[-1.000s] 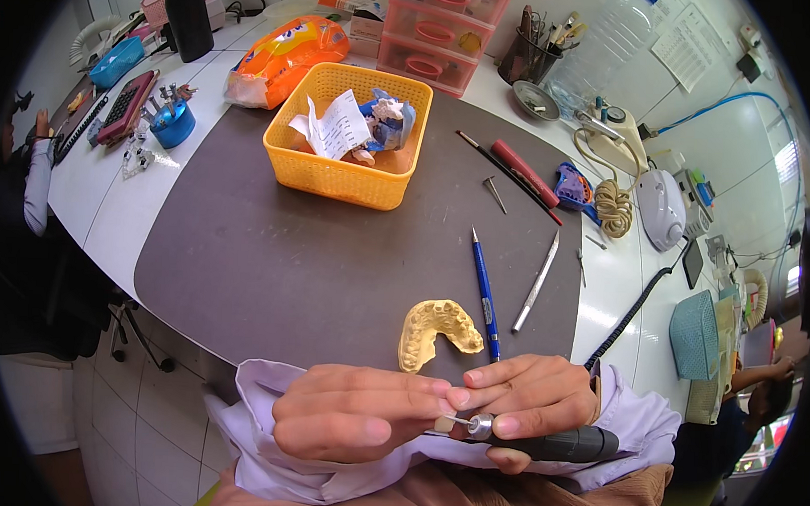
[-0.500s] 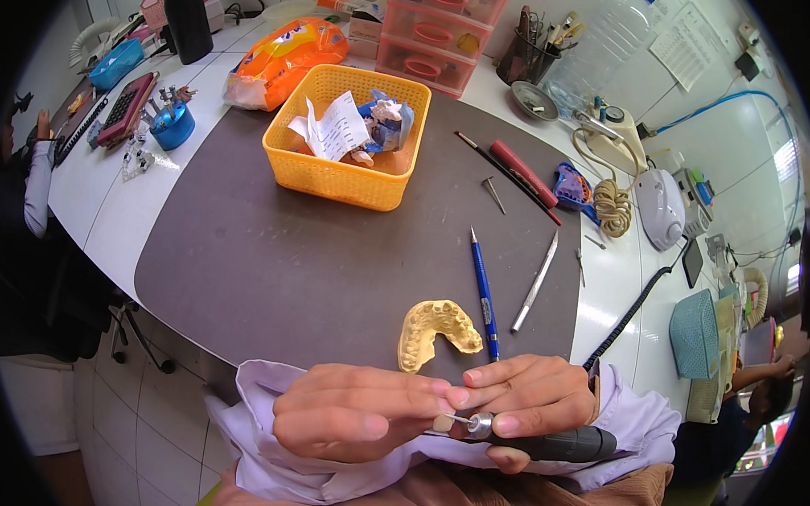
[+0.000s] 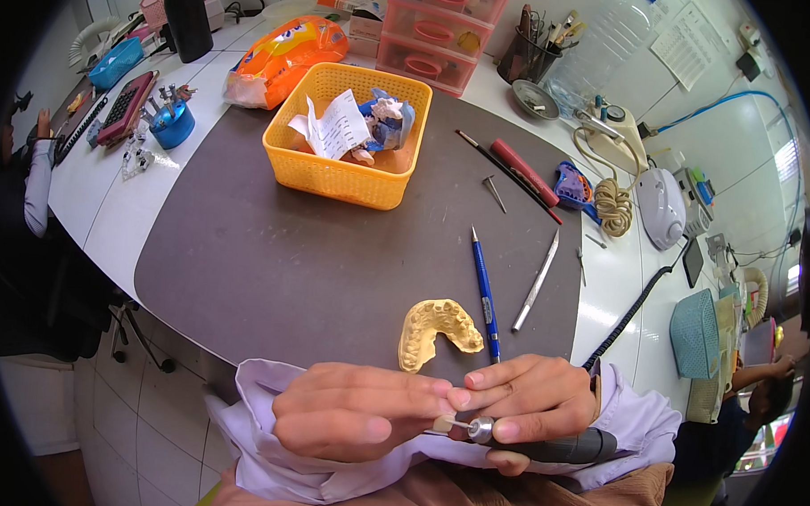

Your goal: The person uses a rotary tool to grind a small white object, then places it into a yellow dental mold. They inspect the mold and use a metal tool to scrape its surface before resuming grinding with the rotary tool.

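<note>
My right hand (image 3: 538,400) is closed around a dark grey rotary handpiece (image 3: 568,445) with a silver nose and a thin bur. The bur's tip meets a small cream-coloured dental crown (image 3: 443,423). Pinching that crown is my left hand (image 3: 355,412), its fingers stretched together toward the right; part of the crown is hidden by them. The fingertips of both hands touch. Just beyond them, a yellow plaster dental model (image 3: 433,330) in a horseshoe shape lies on the dark mat (image 3: 271,248). Beside the model lies a blue mechanical pencil (image 3: 485,291).
A silver craft knife (image 3: 536,280) lies right of the pencil. A yellow basket (image 3: 336,184) with paper and scraps stands farther back. The handpiece's coiled black cord (image 3: 630,314) runs up the right side. Rods, a blue impression tray (image 3: 572,185) and pink drawers (image 3: 430,53) are behind.
The silver nose and bur of the handpiece have shifted slightly, and more of the crown shows at the bur's tip. Both hands stay almost in place; the things on the table are unmoved.
</note>
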The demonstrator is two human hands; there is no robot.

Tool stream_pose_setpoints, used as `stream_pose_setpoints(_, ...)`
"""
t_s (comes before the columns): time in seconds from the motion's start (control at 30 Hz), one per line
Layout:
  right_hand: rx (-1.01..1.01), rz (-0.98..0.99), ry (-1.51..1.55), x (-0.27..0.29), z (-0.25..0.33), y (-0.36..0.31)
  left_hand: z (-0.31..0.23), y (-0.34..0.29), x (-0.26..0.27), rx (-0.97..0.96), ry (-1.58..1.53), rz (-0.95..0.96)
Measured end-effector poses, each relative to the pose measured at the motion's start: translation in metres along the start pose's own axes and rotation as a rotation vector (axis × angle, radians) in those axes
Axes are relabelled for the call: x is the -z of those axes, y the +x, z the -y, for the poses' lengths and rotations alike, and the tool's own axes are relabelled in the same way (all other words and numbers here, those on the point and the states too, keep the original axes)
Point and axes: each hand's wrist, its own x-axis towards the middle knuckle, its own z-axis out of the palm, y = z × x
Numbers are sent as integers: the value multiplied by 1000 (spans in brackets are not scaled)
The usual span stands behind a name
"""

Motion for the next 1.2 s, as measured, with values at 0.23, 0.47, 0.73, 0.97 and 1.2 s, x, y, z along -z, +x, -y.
stream_pose_setpoints(0.23, 11, 2, -1, 1, 0, 1, 2, 0, 3, -21, 16, 33)
stream_pose_setpoints(0.47, 49, 8, -15, -1, -2, 1, 1, 2, 4, -29, 14, 42)
stream_pose_setpoints(0.73, 1, 24, -35, 2, -1, 1, 0, 6, 5, -34, 105, 51)
stream_pose_setpoints(0.97, -2, -45, -61, -2, -2, 1, 0, 6, 6, -33, 123, 62)
stream_pose_setpoints(1.2, 21, 49, -39, 1, -3, 1, 1, 4, 5, -36, 105, 36)
